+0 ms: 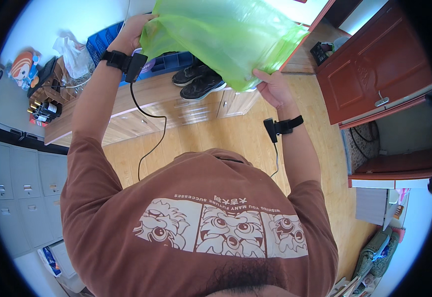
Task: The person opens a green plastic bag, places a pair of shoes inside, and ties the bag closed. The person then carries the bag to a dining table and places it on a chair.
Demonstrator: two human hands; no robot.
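Observation:
A translucent green plastic bag (216,33) is spread between my two hands, above a low wooden cabinet. My left hand (136,31) grips its left edge, with the fingertips partly hidden by the plastic. My right hand (274,87) pinches the lower right part of the bag between thumb and fingers. A pair of dark sneakers (201,82) stands on the wooden cabinet (156,89) just below the bag, partly covered by it. Behind the bag, a blue plastic basket (171,61) shows in part. Whether the bag holds anything cannot be told.
Bottles (47,110), a white plastic bag (71,55) and a cartoon figure (24,68) crowd the cabinet's left end. Grey lockers (22,185) line the left. At the right is a red-brown door (375,67). Cables (165,128) hang from both wrist straps.

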